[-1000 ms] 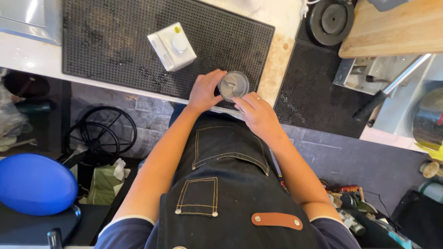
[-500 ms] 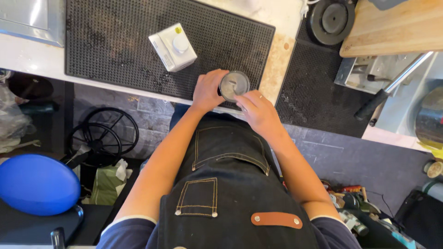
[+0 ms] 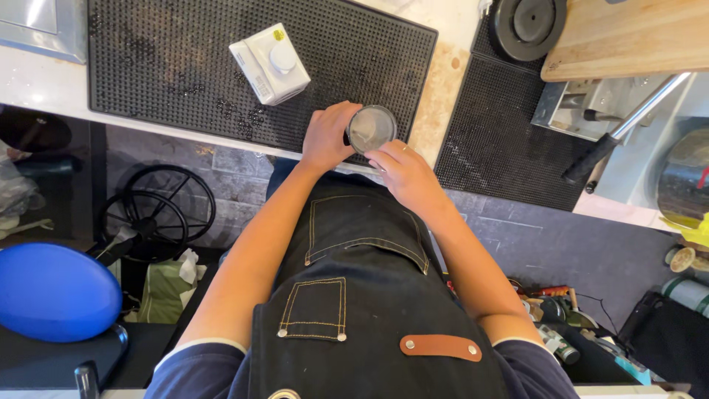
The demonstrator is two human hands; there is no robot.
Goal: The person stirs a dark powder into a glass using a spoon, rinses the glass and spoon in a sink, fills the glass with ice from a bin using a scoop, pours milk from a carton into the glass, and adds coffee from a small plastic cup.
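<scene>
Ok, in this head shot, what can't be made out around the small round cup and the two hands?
- Cup: its contents are a pale blur, and its walls are hidden by the top-down angle.
- Left hand: the fingers wrap behind the cup, so the grip is unclear.
- Right hand: the palm faces down, hidden.
- White carton: its print is too small.
- Wooden board: cut off by the frame edge.

Your bench [image 3: 44, 77] is pale stone and carries a black studded mat [image 3: 185, 66], with a white carton [image 3: 269, 63] lying on it and a small round cup [image 3: 371, 128] near its front edge. Right of it lies a second dark mat [image 3: 502, 140].
</scene>
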